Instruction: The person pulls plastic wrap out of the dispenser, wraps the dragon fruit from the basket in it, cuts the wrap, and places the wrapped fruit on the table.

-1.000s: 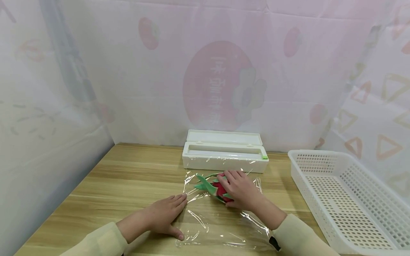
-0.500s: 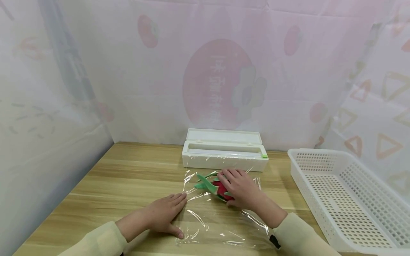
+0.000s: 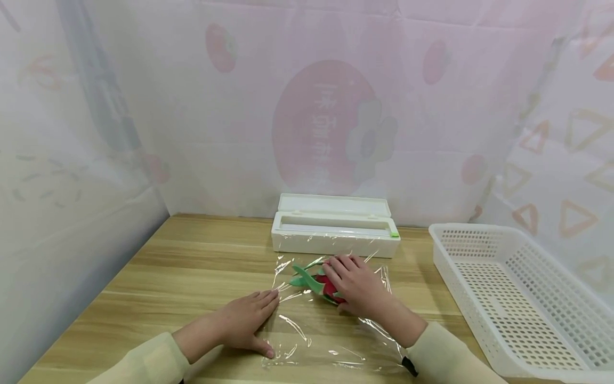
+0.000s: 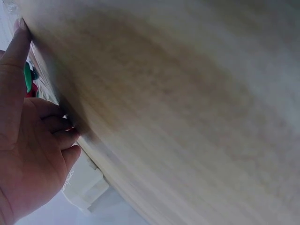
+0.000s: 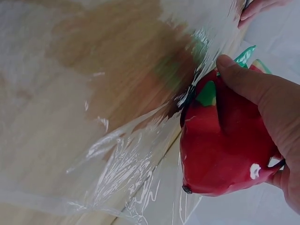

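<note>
A red dragon fruit with green leaf tips (image 3: 330, 288) lies on a sheet of clear plastic wrap (image 3: 326, 336). My right hand (image 3: 362, 285) grips it from the right, fingers over the top. In the right wrist view the thumb presses one side of the dragon fruit (image 5: 225, 150), and other fingers are partly hidden behind it. My left hand (image 3: 244, 320) rests on the table at the wrap's left edge, fingers extended and thumb spread. In the left wrist view this hand (image 4: 33, 145) holds nothing; its fingertips touch the wooden surface.
Behind the wrap stands a white wrap dispenser box (image 3: 336, 245) with its lid up and a green cutter tab (image 3: 395, 234) at the right. A white perforated basket (image 3: 460, 288) stands on the right of the wooden table (image 3: 192, 266). Printed cloth walls (image 3: 230, 160) enclose the table.
Both hands stay in nearly the same place. The dragon fruit shifts only very slightly under the right hand; the wrap, box and basket keep their places.
</note>
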A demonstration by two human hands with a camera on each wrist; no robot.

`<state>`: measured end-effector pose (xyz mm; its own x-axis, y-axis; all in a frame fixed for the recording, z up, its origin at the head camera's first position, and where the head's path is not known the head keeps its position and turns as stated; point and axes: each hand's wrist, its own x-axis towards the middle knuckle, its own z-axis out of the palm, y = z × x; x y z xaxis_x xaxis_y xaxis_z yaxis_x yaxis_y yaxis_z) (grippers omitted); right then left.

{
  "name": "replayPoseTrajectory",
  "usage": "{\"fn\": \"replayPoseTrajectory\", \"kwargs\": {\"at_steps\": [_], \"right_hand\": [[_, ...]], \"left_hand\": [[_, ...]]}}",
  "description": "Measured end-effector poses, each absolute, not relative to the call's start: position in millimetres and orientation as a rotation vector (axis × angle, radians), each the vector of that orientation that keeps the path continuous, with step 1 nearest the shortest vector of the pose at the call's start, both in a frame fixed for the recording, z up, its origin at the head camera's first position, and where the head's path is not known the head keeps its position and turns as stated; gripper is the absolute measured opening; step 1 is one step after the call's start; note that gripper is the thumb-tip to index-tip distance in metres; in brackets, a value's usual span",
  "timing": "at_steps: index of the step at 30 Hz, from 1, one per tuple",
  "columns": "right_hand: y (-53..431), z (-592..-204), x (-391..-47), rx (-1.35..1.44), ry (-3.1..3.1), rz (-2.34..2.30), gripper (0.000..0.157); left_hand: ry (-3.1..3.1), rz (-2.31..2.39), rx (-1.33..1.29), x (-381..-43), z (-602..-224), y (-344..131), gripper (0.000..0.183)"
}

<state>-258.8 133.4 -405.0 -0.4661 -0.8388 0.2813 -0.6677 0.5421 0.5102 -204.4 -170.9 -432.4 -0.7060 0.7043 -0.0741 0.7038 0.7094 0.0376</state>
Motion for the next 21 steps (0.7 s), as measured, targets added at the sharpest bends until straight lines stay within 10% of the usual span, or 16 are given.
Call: {"fn": "replayPoseTrajectory", "kwargs": {"at_steps": [21], "right_hand": [[133.2, -406.7, -253.0, 1.221, -2.269, -0.405, 0.103]], "left_hand": [[2.837, 0.018, 1.200, -205.3, -433.1, -170.8, 0.112]]}}
